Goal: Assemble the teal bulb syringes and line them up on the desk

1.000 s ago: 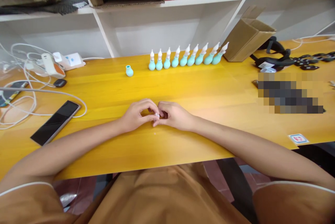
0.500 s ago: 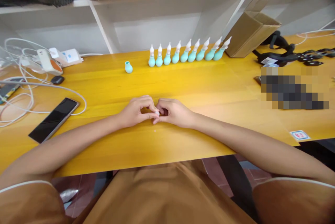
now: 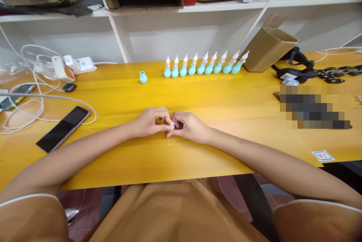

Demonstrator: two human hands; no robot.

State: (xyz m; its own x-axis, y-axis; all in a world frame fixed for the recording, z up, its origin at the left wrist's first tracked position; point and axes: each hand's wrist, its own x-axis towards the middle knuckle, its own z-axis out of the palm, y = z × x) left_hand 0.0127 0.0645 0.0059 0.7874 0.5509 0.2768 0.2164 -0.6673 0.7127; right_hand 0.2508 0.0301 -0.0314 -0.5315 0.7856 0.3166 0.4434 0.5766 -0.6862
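My left hand [image 3: 151, 122] pinches a small whitish piece [image 3: 172, 126] between thumb and forefinger, low over the table. My right hand [image 3: 194, 127] meets it from the other side, its curled fingers and thumb closed at the same piece. Fingers cover most of the piece, so its full shape is hidden. Behind the hands, a lone teal rubber bulb [image 3: 143, 78] stands upright with its mouth uncovered. To its right is a row of several bulb nasal aspirators [image 3: 200, 69], each a teal bulb topped by a clear, pointed nozzle.
A phone [image 3: 63, 128] lies on the yellow table [image 3: 127, 166] at left, beside tangled white cables [image 3: 41, 83] and chargers [image 3: 85, 64]. An opened cardboard box [image 3: 267, 47] leans at back right, near black straps [image 3: 296, 70]. A small sticker [image 3: 323, 155] lies by the right front edge.
The camera view has shifted slightly, so the table and shelf sit lower in the picture. Both hands remain together around the small whitish piece, with hardly any change in finger pose.
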